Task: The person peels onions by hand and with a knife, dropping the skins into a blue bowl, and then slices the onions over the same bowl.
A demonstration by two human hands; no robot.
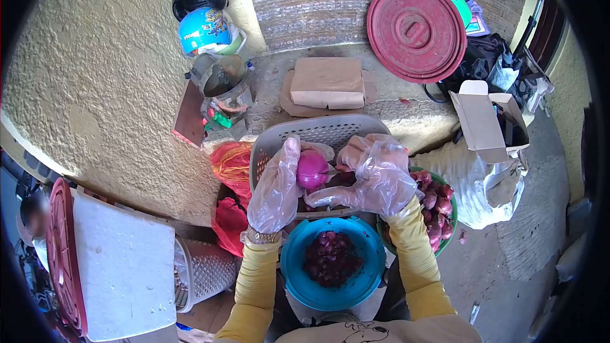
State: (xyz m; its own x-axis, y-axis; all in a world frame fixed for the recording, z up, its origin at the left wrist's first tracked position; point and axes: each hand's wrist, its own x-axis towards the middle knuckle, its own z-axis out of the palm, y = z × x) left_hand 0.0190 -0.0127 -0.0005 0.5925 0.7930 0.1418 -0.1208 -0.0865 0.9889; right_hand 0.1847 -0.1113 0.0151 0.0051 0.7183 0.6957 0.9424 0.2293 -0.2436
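Observation:
A smooth, bright purple red onion (pixel 312 170) rests in my left hand (pixel 277 184), which wears a clear plastic glove and curls around it. My right hand (pixel 380 174), gloved the same way, is beside the onion with its fingers bent; what they hold, if anything, is hidden. Both hands are over a grey perforated basket (pixel 305 128). Below them, a blue basin (pixel 291 279) between my legs holds dark red onion skins (pixel 332 259). To the right, partly behind my right sleeve, red onions in their skins (pixel 435 206) fill a green bowl (pixel 449 239).
A cardboard piece (pixel 327 82) lies on the ledge ahead, with a red round lid (pixel 416 30) to its right. Red mesh sacks (pixel 232 216) and a light woven basket (pixel 206 273) are at left. An open box (pixel 480 121) and white sack (pixel 470 184) stand right.

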